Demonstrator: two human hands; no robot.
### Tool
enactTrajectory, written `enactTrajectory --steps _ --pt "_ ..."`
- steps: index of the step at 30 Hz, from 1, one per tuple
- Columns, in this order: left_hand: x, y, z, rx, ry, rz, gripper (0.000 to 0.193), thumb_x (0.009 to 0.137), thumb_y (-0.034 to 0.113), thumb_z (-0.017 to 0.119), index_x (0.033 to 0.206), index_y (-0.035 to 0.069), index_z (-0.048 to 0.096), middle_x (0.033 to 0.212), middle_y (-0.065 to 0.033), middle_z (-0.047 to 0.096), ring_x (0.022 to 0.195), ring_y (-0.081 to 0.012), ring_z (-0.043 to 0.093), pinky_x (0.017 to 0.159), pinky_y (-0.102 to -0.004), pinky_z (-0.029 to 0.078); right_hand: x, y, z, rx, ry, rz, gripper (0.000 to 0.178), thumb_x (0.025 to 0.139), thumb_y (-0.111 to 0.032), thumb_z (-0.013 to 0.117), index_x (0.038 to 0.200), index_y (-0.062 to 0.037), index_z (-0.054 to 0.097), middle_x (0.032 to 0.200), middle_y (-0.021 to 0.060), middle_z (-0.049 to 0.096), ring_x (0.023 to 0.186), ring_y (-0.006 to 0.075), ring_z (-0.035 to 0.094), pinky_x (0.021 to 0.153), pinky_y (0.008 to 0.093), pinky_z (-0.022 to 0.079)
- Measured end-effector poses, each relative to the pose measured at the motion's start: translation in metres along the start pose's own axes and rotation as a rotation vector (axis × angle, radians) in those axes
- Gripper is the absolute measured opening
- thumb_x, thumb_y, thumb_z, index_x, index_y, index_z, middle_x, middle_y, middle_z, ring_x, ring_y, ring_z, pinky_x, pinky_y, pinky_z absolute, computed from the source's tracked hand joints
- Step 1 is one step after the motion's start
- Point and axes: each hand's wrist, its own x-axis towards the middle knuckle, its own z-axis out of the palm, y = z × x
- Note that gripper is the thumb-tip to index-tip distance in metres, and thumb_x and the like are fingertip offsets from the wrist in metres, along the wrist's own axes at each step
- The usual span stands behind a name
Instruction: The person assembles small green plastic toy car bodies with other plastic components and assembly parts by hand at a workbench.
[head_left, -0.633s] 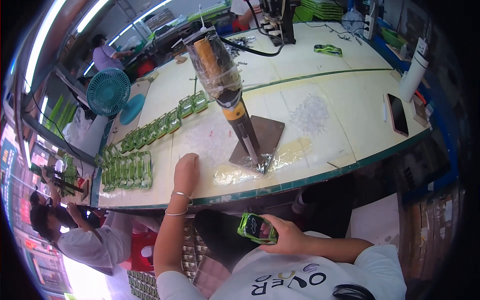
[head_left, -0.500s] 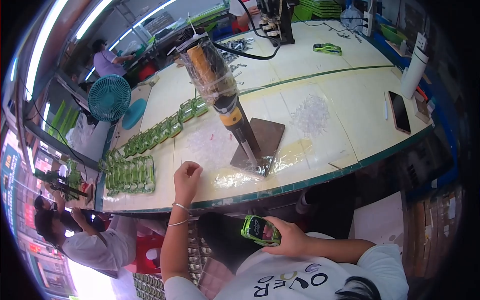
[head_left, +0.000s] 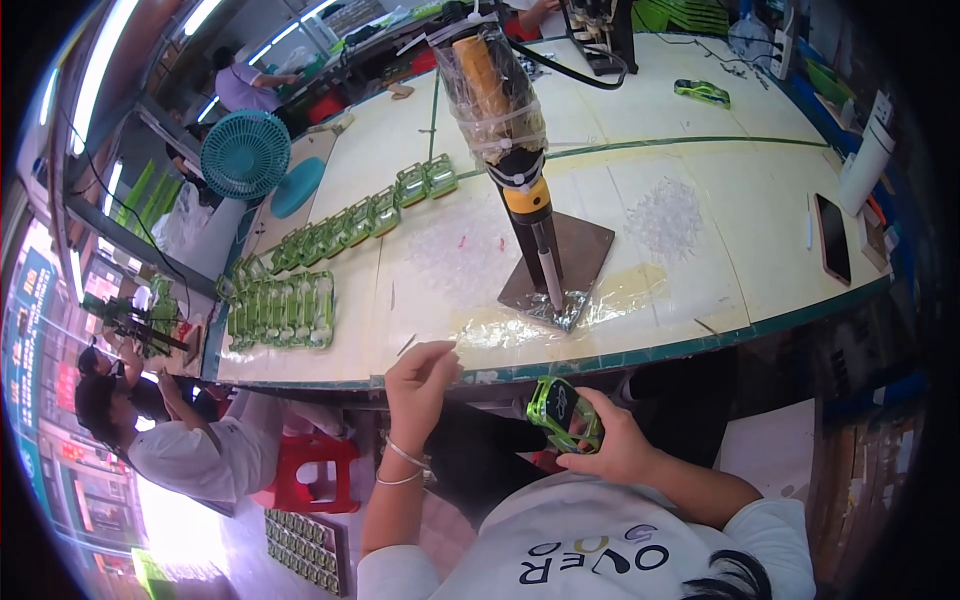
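Observation:
My right hand [head_left: 622, 445] is wrapped round a green toy car body [head_left: 566, 412] with a dark roof, held over my lap just off the table's near edge. To its left, at the table edge, my left hand [head_left: 420, 385] is raised with thumb and fingers pinched together. Whatever lies between those fingertips is too small to make out. Beyond the hands stands an upright tool [head_left: 530, 200] wrapped in clear plastic, with a yellow collar and a metal rod pointing down at a brown plate [head_left: 585, 250]. Small clear plastic pieces [head_left: 455, 250] are spread left of the plate.
Rows of green car bodies [head_left: 280, 308] line the table's left. Another pile of clear pieces [head_left: 665, 218] lies right of the plate. A phone [head_left: 832, 238] and a white bottle [head_left: 866, 165] are at the right edge. A teal fan [head_left: 245, 153] stands far left; co-workers sit beyond.
My left hand has come nearer to the toy car, still pinched. The right hand has lifted and tilted the car toward the table edge. The whole view has shifted.

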Motion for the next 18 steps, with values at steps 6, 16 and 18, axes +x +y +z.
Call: enactTrajectory --steps 6,16,18 --pt "-0.022 0.023 0.013 -0.325 -0.096 0.099 0.014 0.075 -0.005 0.054 0.088 -0.006 0.057 0.074 -0.0090 0.059 0.064 -0.0142 0.058 0.058 -0.0224 0.048 0.010 -0.006 -0.006 -0.186 0.098 -0.161 0.071 0.055 -0.009 0.074 0.116 -0.0015 0.037 0.079 0.0065 0.053 0.069 0.0117 0.052 0.064 0.0238 0.044" --pt "-0.041 0.042 0.031 -0.072 -0.281 0.373 0.025 0.068 -0.006 0.059 0.092 -0.002 0.059 0.074 -0.0098 0.055 0.065 -0.0143 0.053 0.059 -0.0219 0.043 0.009 -0.009 -0.010 -0.310 0.165 -0.257 0.072 0.054 -0.010 0.074 0.115 -0.0003 0.038 0.083 0.0108 0.055 0.073 0.0180 0.057 0.066 0.0274 0.046" --pt "-0.041 0.047 0.033 0.012 -0.299 0.452 0.028 0.065 -0.004 0.062 0.092 -0.001 0.059 0.075 -0.0073 0.051 0.064 -0.0146 0.048 0.058 -0.0232 0.040 0.008 -0.010 -0.010 -0.346 0.189 -0.325 0.071 0.053 -0.011 0.074 0.114 -0.0001 0.038 0.083 0.0110 0.056 0.073 0.0198 0.057 0.066 0.0281 0.046"
